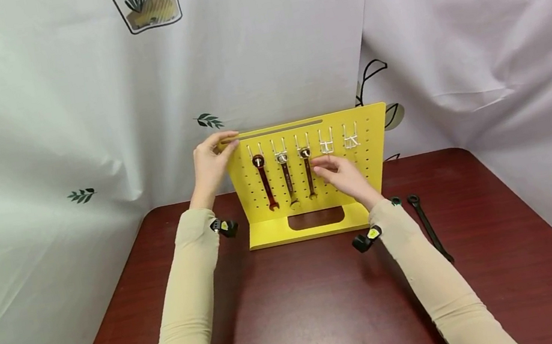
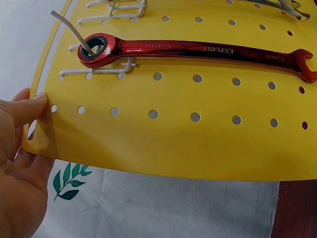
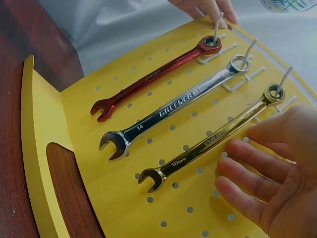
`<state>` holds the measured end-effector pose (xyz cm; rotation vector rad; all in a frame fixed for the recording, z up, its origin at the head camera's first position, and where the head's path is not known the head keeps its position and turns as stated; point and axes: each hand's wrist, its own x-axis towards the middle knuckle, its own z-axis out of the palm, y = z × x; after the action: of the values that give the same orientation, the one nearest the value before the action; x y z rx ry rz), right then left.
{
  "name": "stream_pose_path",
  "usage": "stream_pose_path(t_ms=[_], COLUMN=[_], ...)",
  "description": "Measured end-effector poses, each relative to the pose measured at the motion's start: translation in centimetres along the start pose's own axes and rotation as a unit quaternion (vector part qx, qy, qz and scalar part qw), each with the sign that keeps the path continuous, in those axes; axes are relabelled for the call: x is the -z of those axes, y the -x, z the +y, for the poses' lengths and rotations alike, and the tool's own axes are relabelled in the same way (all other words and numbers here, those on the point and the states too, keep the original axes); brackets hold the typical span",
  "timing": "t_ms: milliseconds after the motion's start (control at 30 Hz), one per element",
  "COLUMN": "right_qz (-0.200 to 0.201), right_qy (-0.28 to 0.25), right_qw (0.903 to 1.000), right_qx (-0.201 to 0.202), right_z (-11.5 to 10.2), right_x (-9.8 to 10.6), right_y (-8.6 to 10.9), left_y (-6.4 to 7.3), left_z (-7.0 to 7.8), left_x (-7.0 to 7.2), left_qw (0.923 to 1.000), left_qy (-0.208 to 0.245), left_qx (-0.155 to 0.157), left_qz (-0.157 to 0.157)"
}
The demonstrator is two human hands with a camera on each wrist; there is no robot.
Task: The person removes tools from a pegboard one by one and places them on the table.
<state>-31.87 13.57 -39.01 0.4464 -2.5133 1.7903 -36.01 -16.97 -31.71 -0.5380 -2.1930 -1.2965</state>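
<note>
My left hand (image 1: 211, 161) pinches the upper left corner of a yellow pegboard (image 2: 133, 148), thumb in front and fingers behind. Three combination wrenches hang from white hooks by their ring ends: a red one (image 2: 178, 49), a silver one (image 3: 173, 111) and a gold one (image 3: 213, 141). Just right of the gold wrench is my right hand (image 3: 277, 173), its fingers loosely bent and holding nothing. In the head view the right hand (image 1: 343, 176) is in front of the board, below the bare hooks.
Two white hooks (image 1: 351, 139) on the board's right side carry nothing. On the dark red table (image 1: 310, 312), a black wrench (image 1: 430, 228) lies right of the board. Beside it, a green ring end (image 1: 396, 200) shows past the right sleeve. White printed cloth (image 1: 275, 38) hangs behind.
</note>
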Motion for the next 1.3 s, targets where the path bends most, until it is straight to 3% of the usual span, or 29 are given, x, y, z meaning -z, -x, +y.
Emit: stream_pose_path(t_ms=[567, 1000, 1300], right_qz=[0.017, 0.033, 0.029], right_qy=[-0.005, 0.016, -0.004], right_qw=[0.9998, 0.9991, 0.9994], right_qx=[0.012, 0.021, 0.018], right_z=[-0.2, 0.0, -0.2], right_x=[-0.2, -0.7, -1.0], right_y=[0.1, -0.1, -0.2], left_y=[0.2, 0.0, 0.0], left_z=[-0.2, -0.2, -0.1], left_x=[0.1, -0.1, 0.0], left_qw=[0.9998, 1.0000, 1.0000], left_qy=[0.002, 0.000, 0.001], left_qx=[0.017, 0.007, -0.001], left_qz=[-0.005, 0.000, -0.001])
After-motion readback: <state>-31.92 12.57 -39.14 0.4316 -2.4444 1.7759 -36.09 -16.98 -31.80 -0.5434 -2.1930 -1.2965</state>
